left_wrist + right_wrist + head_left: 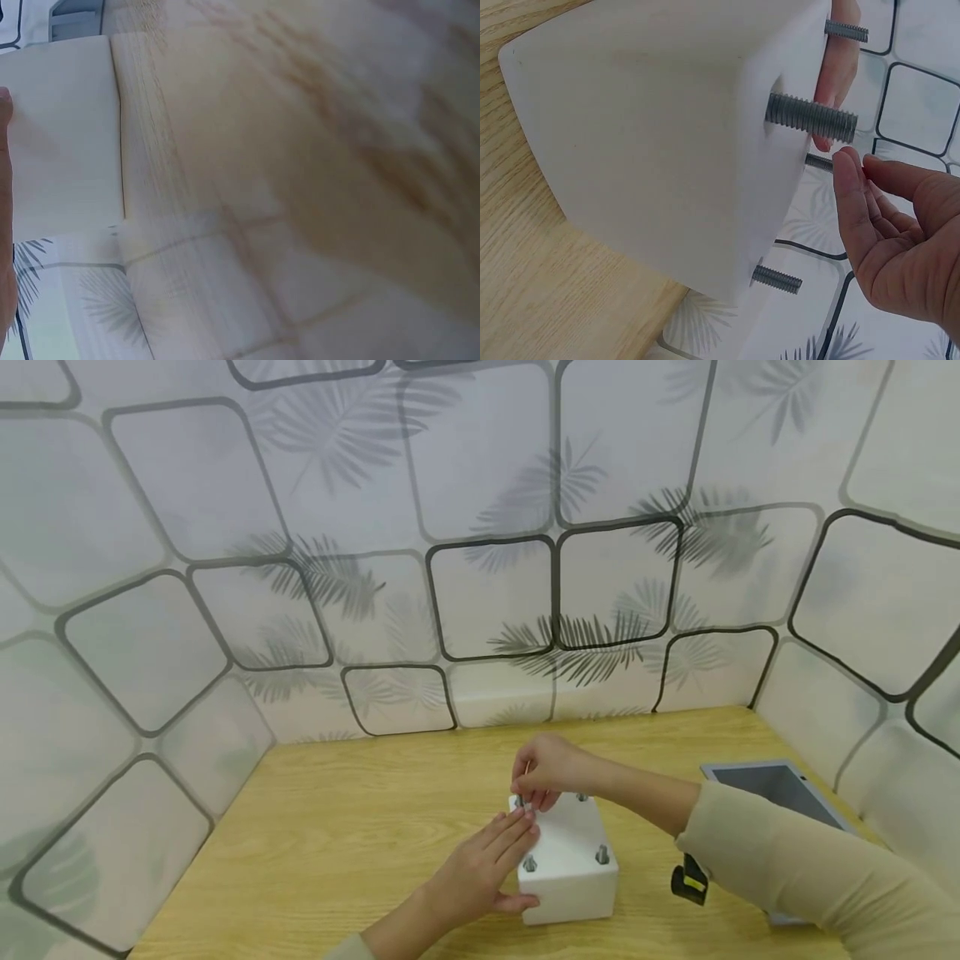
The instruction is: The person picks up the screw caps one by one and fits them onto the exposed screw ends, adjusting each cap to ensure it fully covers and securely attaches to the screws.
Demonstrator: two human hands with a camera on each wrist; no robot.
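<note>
A white block [566, 897] stands on the table with several threaded bolts [602, 855] rising upright from its top face. My left hand [480, 864] lies along its left side, straight fingers on the top and thumb against the front. In the left wrist view the block [64, 135] shows at the left, with a sliver of that hand. At the far left bolt, my right hand [547, 770] has thumb and fingertips brought together. The right wrist view puts these fingertips at the end of a bolt [819, 161]; the exact contact is hidden by the fingers [847, 180].
To the right stands a grey tray [783, 768], partly behind the right sleeve. A black object with a yellow mark [690, 881] lies under the right forearm. Patterned cloth walls [495, 602] close off the wooden table [337, 827] at the back and sides.
</note>
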